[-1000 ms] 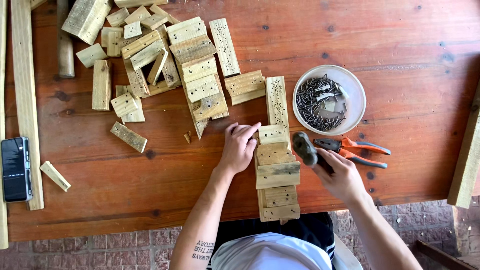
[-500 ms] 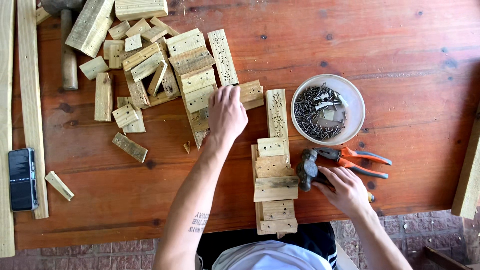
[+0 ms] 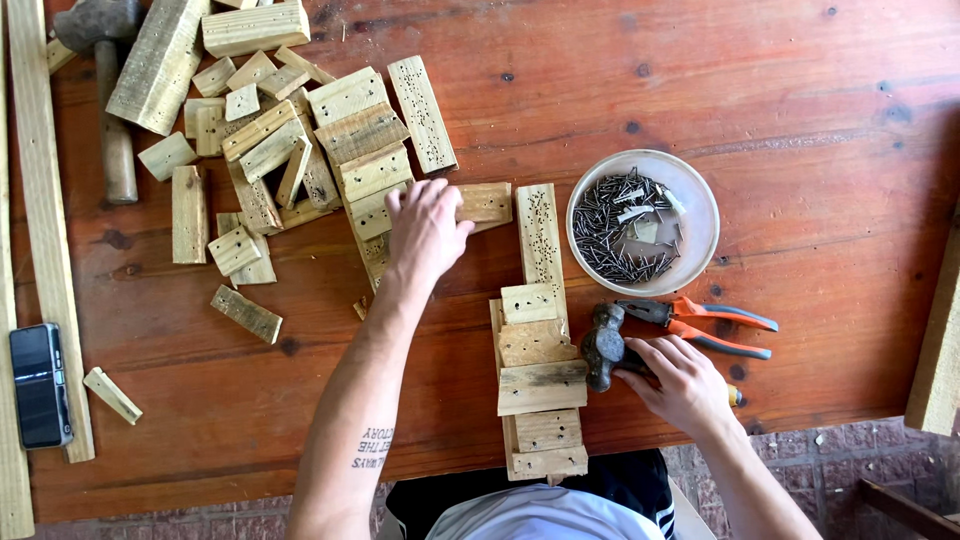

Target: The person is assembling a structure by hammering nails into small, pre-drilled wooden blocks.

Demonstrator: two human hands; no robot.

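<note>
Left of the bowl of nails [image 3: 700,200], the left hand [image 3: 425,232] lies flat, fingers spread, over small wood blocks [image 3: 372,175], seemingly grasping none. Below the bowl, the right hand [image 3: 685,385] grips the hammer [image 3: 603,347] beside the nailed wooden piece [image 3: 540,385].

On the worktop [image 3: 800,100], the stacked wood assembly [image 3: 538,385] lies near the front edge. A bowl of nails [image 3: 642,222] sits at its 1 o'clock, pliers [image 3: 700,322] at 3 o'clock, the pile of wood blocks [image 3: 300,150] at 10 o'clock, a phone [image 3: 40,385] far at 9 o'clock.
</note>
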